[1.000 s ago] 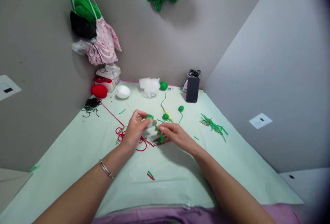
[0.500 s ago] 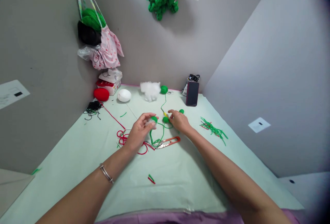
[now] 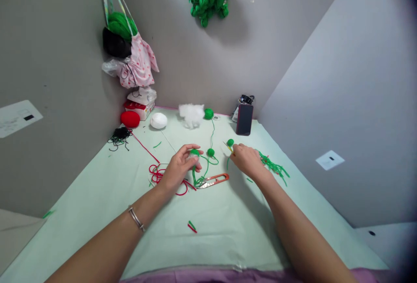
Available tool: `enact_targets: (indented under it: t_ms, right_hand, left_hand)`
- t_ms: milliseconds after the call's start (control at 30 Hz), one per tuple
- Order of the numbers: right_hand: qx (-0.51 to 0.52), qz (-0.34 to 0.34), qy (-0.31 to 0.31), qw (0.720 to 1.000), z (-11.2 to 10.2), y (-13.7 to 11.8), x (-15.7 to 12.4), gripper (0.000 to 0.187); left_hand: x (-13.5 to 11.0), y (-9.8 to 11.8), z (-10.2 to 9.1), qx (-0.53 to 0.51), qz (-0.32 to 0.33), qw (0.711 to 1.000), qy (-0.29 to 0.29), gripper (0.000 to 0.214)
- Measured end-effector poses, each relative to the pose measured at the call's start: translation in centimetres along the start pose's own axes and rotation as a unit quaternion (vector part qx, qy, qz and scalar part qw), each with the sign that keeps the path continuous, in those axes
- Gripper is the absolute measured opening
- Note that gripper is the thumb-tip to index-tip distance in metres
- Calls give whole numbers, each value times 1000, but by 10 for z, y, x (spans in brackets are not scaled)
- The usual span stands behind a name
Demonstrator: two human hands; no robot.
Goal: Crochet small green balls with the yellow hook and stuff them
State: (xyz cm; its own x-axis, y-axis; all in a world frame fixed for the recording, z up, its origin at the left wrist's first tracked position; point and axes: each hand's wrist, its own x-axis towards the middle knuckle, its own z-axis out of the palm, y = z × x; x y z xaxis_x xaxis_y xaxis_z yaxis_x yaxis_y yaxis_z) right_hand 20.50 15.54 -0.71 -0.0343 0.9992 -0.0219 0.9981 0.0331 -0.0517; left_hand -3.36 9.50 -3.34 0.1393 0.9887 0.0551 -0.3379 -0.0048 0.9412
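Note:
My left hand (image 3: 178, 168) pinches a small green crocheted piece (image 3: 194, 153) stuffed with white filling; green yarn trails from it down to the cloth. My right hand (image 3: 246, 161) is closed on a thin yellow-handled crochet hook (image 3: 228, 146), just below a small green ball (image 3: 230, 142). Another small green ball (image 3: 210, 152) lies between my hands. Orange thread snips (image 3: 215, 180) lie on the pale green cloth (image 3: 211, 222) below them, beside tangled red yarn (image 3: 158, 174).
At the back stand a red yarn ball (image 3: 130, 119), a white ball (image 3: 158, 120), white stuffing (image 3: 191, 114), a green yarn ball (image 3: 208, 113) and a dark phone (image 3: 244, 119). Green yarn scraps (image 3: 273, 166) lie right, black yarn (image 3: 119, 136) left. Bags hang on the wall.
My right hand left the green yarn near the snips, reached to the small green ball, then moved right holding the yellow hook. My left hand stayed put with the stuffed piece.

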Motion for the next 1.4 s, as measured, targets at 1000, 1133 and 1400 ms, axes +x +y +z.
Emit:
enact_targets:
  t_ms: [1000, 1133, 1400]
  right_hand:
    - [648, -148, -185, 724, -4, -47, -63, 29]
    - [654, -154, -190, 715, -3, -47, -63, 27]
    - [667, -129, -231, 697, 3, -48, -63, 22]
  left_hand:
    - [8, -8, -7, -10, 14, 1000, 22, 40]
    - [9, -8, -9, -2, 5, 1000, 25, 43]
    - [8, -7, -8, 27, 9, 999, 17, 47]
